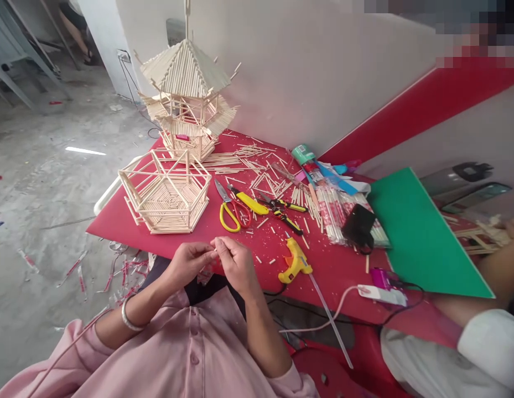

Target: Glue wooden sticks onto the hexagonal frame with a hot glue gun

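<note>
Just off the front edge of the red table point(128, 218), my left hand point(193, 261) and my right hand point(235, 264) meet fingertip to fingertip. Both are pinched closed around something small and pale that I cannot make out. Beyond them stands an open hexagonal frame of wooden sticks point(169, 213) with a stick floor. Scissors point(233, 213) with one yellow and one red handle lie closest past my right hand, beside a yellow utility knife point(250, 202) and black-and-yellow pliers point(284, 213). A yellow glue gun point(296, 262) rests to the right, a long glue stick point(331, 320) protruding from it.
A tiered stick pagoda point(186, 94) stands at the back left. Loose sticks point(257, 160) and offcuts litter the table. Bagged sticks point(331, 215), a green board point(422, 237) and a white power strip point(381, 294) are on the right. Another person's arm point(493, 282) is beyond the board.
</note>
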Tool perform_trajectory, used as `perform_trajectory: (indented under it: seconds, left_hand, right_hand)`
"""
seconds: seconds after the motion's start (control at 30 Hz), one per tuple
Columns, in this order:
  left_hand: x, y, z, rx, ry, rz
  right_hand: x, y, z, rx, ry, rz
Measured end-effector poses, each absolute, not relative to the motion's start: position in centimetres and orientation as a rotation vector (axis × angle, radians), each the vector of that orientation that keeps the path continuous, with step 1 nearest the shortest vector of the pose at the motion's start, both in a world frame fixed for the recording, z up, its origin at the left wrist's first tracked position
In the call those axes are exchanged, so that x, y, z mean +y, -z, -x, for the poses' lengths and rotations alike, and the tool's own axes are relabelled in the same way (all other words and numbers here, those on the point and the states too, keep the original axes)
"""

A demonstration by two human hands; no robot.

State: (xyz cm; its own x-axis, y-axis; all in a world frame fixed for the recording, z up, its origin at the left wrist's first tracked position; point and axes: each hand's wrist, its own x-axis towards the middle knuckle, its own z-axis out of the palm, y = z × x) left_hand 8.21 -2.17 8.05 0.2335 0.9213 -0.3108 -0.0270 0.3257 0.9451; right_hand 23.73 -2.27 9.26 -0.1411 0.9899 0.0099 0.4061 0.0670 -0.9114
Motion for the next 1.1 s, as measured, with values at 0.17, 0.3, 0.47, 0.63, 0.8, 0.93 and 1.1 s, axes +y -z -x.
perform_trajectory:
  seconds: [0.17, 0.3, 0.47, 0.63, 0.8, 0.93, 1.1]
  left_hand:
    - [-2.0, -7.7, -8.9, 1.068, -0.977, -0.792]
    - [-1.9, -7.9, -8.8, 1.086, -1.060, -0.689]
    - [-1.6, -7.7, -8.4, 1.107, -1.056, -0.633]
    - [-0.8, -7.6, -8.6, 1.075, -1.034, -0.670]
    - [-0.3, -8.1, -9.0, 1.063, -1.036, -0.658]
    - [-0.4, -8.3, -9.0, 1.058, -1.035, -0.638]
    - [-0.8, -8.2, -8.8, 1.096, -1.046, -0.605]
  right_hand:
    - [1.7, -9.1, -24.8, -1.843, -0.610, 1.690]
    - [5.5, -8.8, -25.5, -2.101, -0.275, 1.975]
    - [7.4, -9.4, -26.2, -2.136, -0.222, 2.102]
    - [10.0, -10.1, -32.2, -2.124, -0.114, 2.440]
    - [12.8, -9.6, -41.1, -2.291, -0.336, 2.673]
    - [13.4, -9.0, -44.7, -2.407, -0.452, 2.651]
    - [13.1, -8.9, -45.0, -2.546, -0.556, 2.517]
